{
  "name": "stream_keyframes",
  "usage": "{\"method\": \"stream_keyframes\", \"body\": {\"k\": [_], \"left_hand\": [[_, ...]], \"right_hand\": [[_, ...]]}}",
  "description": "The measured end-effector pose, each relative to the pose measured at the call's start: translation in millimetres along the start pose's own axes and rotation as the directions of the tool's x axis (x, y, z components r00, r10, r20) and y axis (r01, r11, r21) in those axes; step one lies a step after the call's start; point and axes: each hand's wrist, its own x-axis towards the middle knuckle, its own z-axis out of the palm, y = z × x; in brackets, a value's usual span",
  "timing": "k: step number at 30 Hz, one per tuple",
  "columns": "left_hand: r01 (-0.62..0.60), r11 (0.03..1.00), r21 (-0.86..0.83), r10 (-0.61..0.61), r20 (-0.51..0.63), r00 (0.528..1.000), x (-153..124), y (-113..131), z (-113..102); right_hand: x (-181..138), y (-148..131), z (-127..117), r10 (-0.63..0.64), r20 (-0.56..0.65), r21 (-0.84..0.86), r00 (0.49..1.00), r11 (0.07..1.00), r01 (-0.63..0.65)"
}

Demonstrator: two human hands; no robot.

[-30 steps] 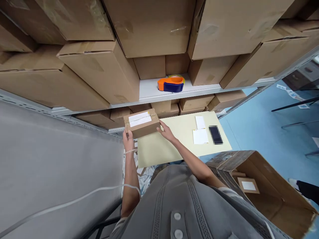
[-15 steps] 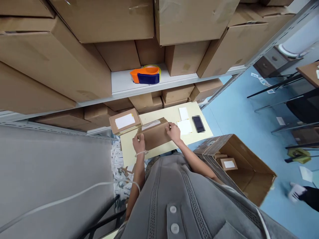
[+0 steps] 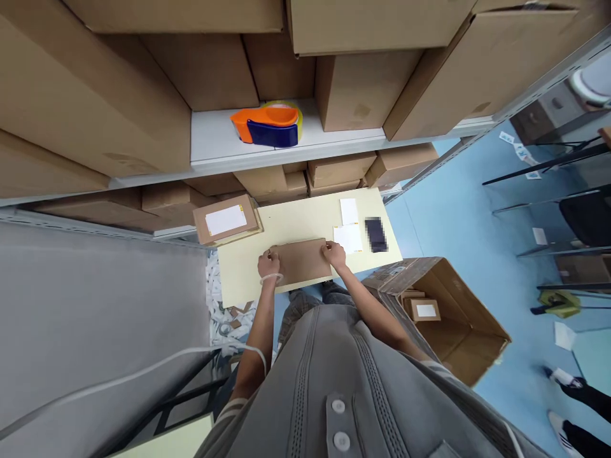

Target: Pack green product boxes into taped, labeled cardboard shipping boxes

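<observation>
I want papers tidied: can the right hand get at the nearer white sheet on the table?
Probably yes: the right hand is just beside the nearer sheet with nothing visible between, though it likely must release the cardboard box.

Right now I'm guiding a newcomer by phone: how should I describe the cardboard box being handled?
Find the pale yellow table below the white shelf. Toward its near edge, the left hand and right hand hold a brown cardboard box. Its visible face is plain, unlike the white-labelled brown cardboard box to its left.
</observation>
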Motion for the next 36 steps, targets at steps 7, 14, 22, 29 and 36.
{"method": "stream_keyframes", "body": {"k": [7, 14, 22, 29, 36], "left_hand": [[-0.003, 1.000, -0.022, 0.002, -0.051, 0.999, 4, 11, 8], [-0.242, 0.960, 0.144, 0.273, -0.261, 0.926, -56, 54, 36], [-0.448, 0.879, 0.164, 0.450, 0.025, 0.893, -114, 73, 93], [-0.458, 0.881, 0.116, 0.447, 0.111, 0.888, -128, 56, 97], [-0.486, 0.874, 0.001, 0.477, 0.190, 0.858, -132, 68, 111]], "right_hand": [[22, 51, -7, -0.109, 0.199, 0.238, 0.974, 0.969, 0.060], [47, 90, -19, -0.065, 0.049, -0.136, 0.997, 0.988, 0.072], [62, 92, 15, -0.323, 0.256, -0.370, 0.911, 0.838, 0.400], [70, 123, 3, -0.482, 0.329, -0.286, 0.812, 0.769, 0.572], [67, 115, -8, -0.393, 0.307, -0.325, 0.867, 0.813, 0.484]]}}
